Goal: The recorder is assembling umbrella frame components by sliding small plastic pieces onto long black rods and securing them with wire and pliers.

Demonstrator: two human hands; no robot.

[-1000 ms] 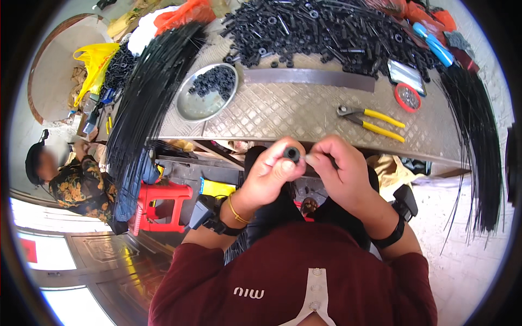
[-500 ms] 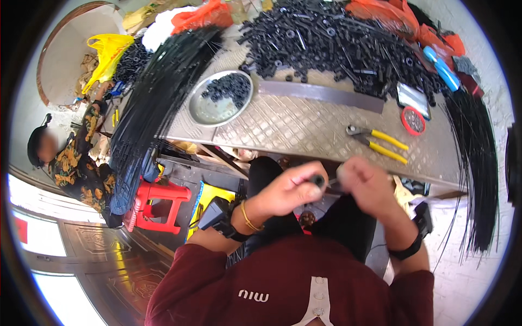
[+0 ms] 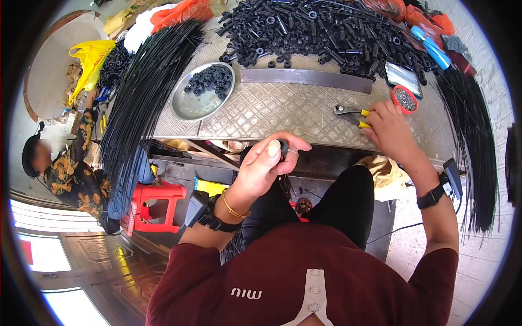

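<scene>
Held upright in my left hand (image 3: 263, 163) is a small dark cylindrical piece (image 3: 283, 148), its round end showing beside my thumb. A thin pale wire (image 3: 298, 150) runs out near my index finger; how it joins the piece is too small to tell. At the table's front right, my right hand (image 3: 390, 130) has its fingers curled over the yellow handles of a pair of pliers (image 3: 353, 112). The pliers lie on the table, metal jaws pointing left. My palm hides their handle ends.
A metal bowl (image 3: 176, 103) holds small black rings. Beyond a flat metal strip (image 3: 310, 79) spreads a heap of black tubular parts (image 3: 321, 32). Long black strands (image 3: 147, 87) overhang the table's left. A red dish (image 3: 396, 95) stands near a phone (image 3: 403, 79). A co-worker (image 3: 76, 174) is at left.
My right hand has left the left hand and reached right and forward onto the pliers' handles. My left hand keeps the dark piece. The view has shifted slightly.
</scene>
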